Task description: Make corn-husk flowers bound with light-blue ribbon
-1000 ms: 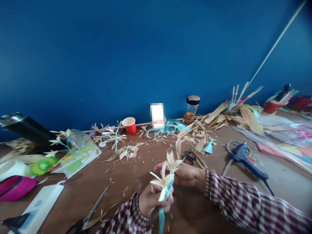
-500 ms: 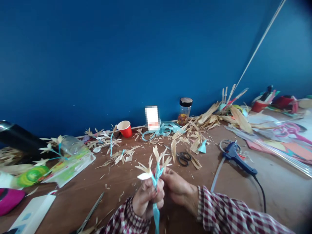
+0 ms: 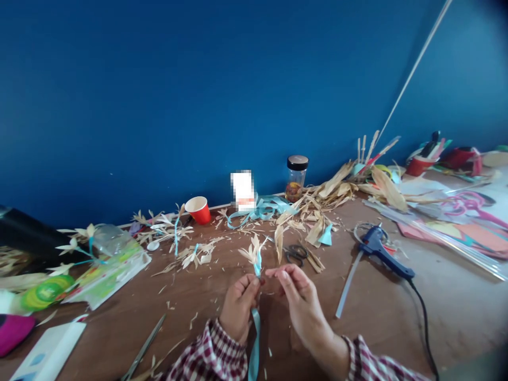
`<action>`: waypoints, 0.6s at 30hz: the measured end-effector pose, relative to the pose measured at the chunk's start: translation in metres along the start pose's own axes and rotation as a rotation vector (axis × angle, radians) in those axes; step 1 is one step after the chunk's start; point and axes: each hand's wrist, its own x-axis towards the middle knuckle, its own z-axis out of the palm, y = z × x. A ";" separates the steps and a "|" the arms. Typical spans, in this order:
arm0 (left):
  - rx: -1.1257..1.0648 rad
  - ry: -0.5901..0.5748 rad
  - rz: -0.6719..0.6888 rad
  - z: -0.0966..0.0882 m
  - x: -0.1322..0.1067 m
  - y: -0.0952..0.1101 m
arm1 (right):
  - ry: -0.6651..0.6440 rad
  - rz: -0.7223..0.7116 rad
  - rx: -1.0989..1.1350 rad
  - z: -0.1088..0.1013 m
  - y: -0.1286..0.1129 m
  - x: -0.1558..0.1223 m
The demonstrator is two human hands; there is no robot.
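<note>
Left hand (image 3: 240, 306) pinches the flower (image 3: 256, 256) low, seemingly sparing its twelve-o'clock petals (image 3: 253, 250), while the right hand (image 3: 304, 301) curls at four o'clock, contents unclear!

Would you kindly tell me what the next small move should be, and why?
Perhaps the right hand should take the hanging blue ribbon, since it trails unheld below the left hand, which pinches the pale flower by its base.

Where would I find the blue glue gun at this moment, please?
In the head view, the blue glue gun lies on the brown table, to the right of the right hand, between the black-handled scissors and the pink sheets.
</note>
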 end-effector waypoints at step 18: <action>0.387 0.082 0.387 -0.003 -0.001 -0.007 | 0.004 0.388 0.596 0.031 -0.004 0.037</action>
